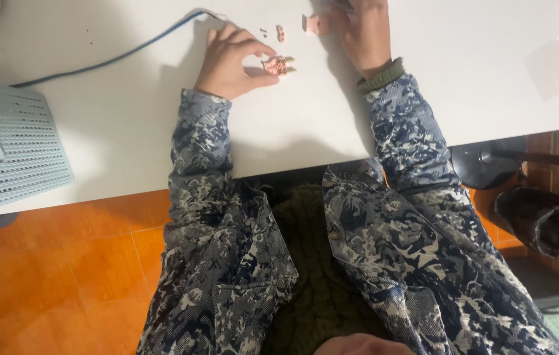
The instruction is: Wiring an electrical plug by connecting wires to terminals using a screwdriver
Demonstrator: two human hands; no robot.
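From the head view, your left hand [230, 60] rests on the white table [424, 79] with thumb and forefinger curled toward a small pink part with metal prongs [279, 65], its tips touching or just short of it; I cannot tell whether the pinch has closed. Settle the fingertips on the pink body, not the prongs that stick out on the far side of the grip, so nothing bends. Your right hand [363, 29] lies beyond and to the right of that grip, fingers bent down over something at the table's far edge; what it holds is hidden. A pink block [312, 24] sits just beside those fingers, and a smaller pink piece [280, 33] lies just beyond the left grip, near two tiny dark bits. Keep both wrists down on the table for steadiness, and keep clear of the blue cable [115, 58] behind your left hand.
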